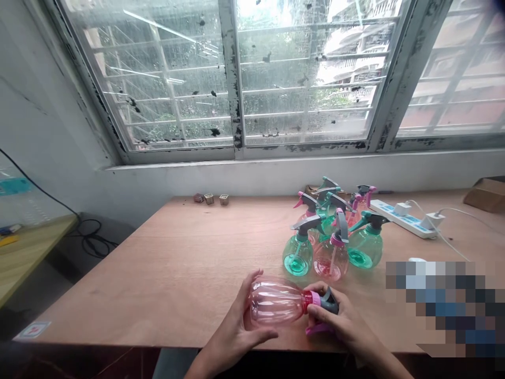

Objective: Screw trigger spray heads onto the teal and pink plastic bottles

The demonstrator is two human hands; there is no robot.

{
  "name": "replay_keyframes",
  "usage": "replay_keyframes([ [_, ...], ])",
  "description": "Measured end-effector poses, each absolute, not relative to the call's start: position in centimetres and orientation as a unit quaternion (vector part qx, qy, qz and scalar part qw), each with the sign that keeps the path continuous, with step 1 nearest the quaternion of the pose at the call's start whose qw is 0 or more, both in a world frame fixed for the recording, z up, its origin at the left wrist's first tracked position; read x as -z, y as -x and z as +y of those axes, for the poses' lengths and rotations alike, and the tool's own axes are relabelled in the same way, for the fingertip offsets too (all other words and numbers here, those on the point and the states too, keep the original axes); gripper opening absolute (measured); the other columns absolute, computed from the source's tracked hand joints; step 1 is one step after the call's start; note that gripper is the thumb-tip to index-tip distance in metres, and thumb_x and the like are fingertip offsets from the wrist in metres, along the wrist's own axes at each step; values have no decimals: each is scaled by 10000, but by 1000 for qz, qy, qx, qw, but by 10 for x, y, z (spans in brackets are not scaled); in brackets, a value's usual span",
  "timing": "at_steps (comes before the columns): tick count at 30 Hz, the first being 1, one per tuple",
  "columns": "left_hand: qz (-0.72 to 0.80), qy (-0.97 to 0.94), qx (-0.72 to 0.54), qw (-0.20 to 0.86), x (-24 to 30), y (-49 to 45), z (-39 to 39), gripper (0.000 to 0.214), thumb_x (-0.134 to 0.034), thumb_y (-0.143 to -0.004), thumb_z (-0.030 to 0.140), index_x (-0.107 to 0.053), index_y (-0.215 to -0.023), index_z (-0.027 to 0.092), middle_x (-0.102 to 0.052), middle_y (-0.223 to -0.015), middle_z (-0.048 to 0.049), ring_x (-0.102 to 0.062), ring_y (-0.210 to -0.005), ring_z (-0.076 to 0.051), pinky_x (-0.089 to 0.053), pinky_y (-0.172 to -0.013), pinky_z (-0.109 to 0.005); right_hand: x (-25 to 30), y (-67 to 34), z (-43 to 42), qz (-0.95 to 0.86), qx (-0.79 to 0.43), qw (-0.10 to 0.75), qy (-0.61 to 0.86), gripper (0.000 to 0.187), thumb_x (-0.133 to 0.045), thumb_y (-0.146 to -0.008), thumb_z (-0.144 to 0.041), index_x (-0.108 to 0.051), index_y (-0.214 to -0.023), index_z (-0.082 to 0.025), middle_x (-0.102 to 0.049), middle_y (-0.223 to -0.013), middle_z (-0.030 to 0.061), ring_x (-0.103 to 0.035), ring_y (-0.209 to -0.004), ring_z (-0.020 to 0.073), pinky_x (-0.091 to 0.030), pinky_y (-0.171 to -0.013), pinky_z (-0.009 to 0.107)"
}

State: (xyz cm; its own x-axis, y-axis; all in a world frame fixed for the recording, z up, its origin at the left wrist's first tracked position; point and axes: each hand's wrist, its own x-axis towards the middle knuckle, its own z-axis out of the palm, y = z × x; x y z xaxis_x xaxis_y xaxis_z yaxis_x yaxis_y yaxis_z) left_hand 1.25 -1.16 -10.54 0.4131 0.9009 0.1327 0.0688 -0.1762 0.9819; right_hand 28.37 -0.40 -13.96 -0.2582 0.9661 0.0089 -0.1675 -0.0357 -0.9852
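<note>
A clear pink spray bottle [276,301] lies sideways in my hands near the table's front edge, its base to the left. My left hand [240,321] cups the base end, thumb along the near side. The fingers of my right hand [335,310] are wrapped round the pink collar and the dark grey spray head; the pink trigger points down below them. Just beyond stands a group of several green and pink spray bottles, among them a green one [298,258], a pink one [331,258] and another green one [366,245].
A white power strip [404,218] with plugs and cables lies at the right, near a cardboard box [483,195]. Small metallic cubes [224,200] sit at the wooden table's [189,273] back edge. Windows [307,79] rise behind. A blurred patch covers the right front.
</note>
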Motion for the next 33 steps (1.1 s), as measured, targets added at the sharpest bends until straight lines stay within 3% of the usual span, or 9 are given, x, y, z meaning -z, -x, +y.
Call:
replay_keyframes([
  [3, 367, -688, -387, 492, 110, -10, -12, 1044, -804, -868, 308, -97, -1630, 414, -179, -1732, -77, -234, -1575, -331, -237, -1283, -510, 139, -283, -5, -514, -612, 457, 391, 389, -837, -841, -436, -648, -1077, -191, -695, -745, -14, -696, -659, 173, -630, -677, 328],
  [8, 395, -690, -375, 476, 114, -10, -12, 1288, -879, -786, 338, 96, -1623, 422, -7, -1758, -63, -150, -1594, -332, -205, -1288, -510, 134, -281, -10, -506, -627, 444, 392, 380, -882, -783, -426, -682, -1031, -219, -646, -862, -16, -634, -764, 174, -666, -717, 369],
  [13, 405, -657, -367, 520, 110, -10, -12, 1119, -819, -838, 441, -56, -1649, 337, -96, -1746, -105, -161, -1585, -366, -235, -1275, -523, 132, -280, -11, -512, -621, 444, 393, 363, -877, -791, -425, -691, -1028, -223, -638, -883, -10, -625, -779, 175, -666, -724, 366],
  [19, 392, -672, -398, 487, 114, -12, -9, 1026, -808, -866, 373, -121, -1627, 412, -150, -1738, -57, -151, -1594, -318, -121, -1304, -508, 135, -283, -9, -495, -630, 449, 396, 378, -868, -804, -428, -692, -1073, -230, -609, -889, -13, -616, -756, 165, -672, -731, 385],
  [27, 386, -635, -408, 530, 115, -11, -9, 1182, -850, -789, 503, -54, -1647, 333, -70, -1749, -101, -142, -1589, -363, -195, -1290, -491, 139, -282, -10, -506, -628, 453, 381, 393, -887, -795, -380, -694, -1103, -232, -622, -959, 3, -617, -824, 176, -672, -745, 372],
  [33, 407, -632, -394, 530, 108, -11, -10, 1127, -900, -754, 404, -199, -1627, 277, -317, -1651, -146, -307, -1531, -381, -203, -1290, -511, 138, -283, -8, -501, -615, 460, 399, 397, -871, -809, -407, -682, -1103, -220, -643, -910, -4, -649, -775, 174, -665, -726, 371],
])
